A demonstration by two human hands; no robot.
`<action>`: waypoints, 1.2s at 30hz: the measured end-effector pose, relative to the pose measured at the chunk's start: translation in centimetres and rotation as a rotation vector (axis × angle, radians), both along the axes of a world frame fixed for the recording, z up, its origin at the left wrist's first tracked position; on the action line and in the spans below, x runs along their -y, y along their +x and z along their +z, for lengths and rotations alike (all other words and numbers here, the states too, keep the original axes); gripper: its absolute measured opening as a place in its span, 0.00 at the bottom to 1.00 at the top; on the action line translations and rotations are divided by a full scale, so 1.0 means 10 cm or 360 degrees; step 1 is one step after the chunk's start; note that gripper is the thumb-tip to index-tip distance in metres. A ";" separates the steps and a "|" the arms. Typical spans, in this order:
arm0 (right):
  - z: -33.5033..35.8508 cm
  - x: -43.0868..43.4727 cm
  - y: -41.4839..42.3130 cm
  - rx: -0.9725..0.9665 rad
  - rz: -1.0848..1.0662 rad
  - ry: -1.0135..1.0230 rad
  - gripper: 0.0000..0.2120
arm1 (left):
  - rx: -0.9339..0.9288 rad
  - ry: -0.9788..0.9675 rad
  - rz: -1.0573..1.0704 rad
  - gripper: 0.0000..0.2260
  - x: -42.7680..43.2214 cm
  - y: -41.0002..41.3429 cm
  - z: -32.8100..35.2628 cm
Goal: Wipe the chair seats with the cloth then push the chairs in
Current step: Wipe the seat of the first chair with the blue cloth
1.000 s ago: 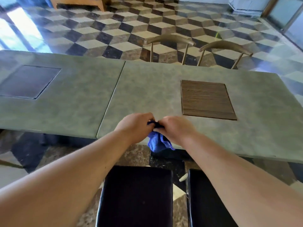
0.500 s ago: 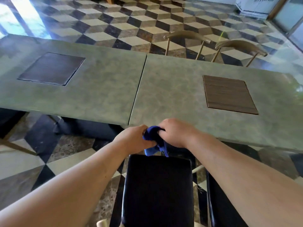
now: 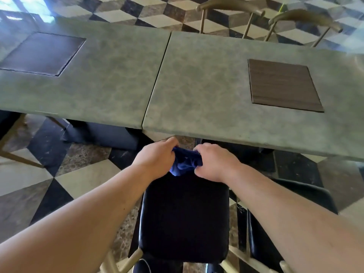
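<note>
As the left hand [image 3: 157, 157] and right hand [image 3: 215, 164], both clutching the cloth [image 3: 185, 162], sink from table [image 3: 197, 85] to seat [image 3: 183, 217], wiping seems imminent.

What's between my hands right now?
A bunched blue cloth, gripped by left hand and right hand above the black chair seat, per the head view.

cloth [image 3: 185, 161]: deep blue, plain, centre of the frame
seat [image 3: 184, 219]: glossy black, plain, lower centre
second seat [image 3: 262, 243]: black, lower right
table [image 3: 206, 85]: mottled grey-green, cloudy like stone
right inset [image 3: 281, 84]: brown, fine wood-grain stripes
left inset [image 3: 42, 53]: dark grey-brown, plain, upper left
floor [image 3: 59, 184]: cube pattern in black, cream and speckled brown
far chairs [image 3: 228, 4]: tan backs, top right
</note>
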State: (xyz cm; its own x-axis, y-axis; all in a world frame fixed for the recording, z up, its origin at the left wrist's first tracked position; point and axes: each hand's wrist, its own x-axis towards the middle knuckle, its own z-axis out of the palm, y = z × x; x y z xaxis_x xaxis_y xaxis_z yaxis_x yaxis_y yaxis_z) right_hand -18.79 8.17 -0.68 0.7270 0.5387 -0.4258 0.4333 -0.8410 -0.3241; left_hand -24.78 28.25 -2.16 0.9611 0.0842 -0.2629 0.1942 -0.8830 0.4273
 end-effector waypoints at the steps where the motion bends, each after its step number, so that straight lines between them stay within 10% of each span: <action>1: -0.09 -0.06 -0.06 -0.0108 0.0002 0.0036 0.21 | -0.0009 -0.0009 -0.0043 0.11 0.06 0.01 -0.05; 15: -1.35 -0.32 0.03 0.0210 -0.0138 0.0225 0.01 | -0.0323 0.0559 -0.0245 0.06 -0.62 -0.16 -1.17; 21: -1.82 -0.30 0.12 0.0536 -0.0065 0.0250 0.07 | -0.0028 0.0629 -0.0243 0.05 -0.68 -0.05 -1.63; 27: -2.72 -0.19 -0.05 0.0207 0.0102 -0.0094 0.15 | -0.0639 0.0384 -0.0337 0.20 -0.52 -0.22 -2.47; 32: -3.46 -0.37 -0.36 -0.0053 0.0304 -0.0154 0.30 | -0.0889 0.0134 0.0517 0.48 -0.48 -0.56 -3.15; 36: -3.84 -0.76 -0.54 0.0046 0.0224 -0.0154 0.32 | -0.0769 -0.0508 0.1513 0.33 -0.38 -0.90 -3.62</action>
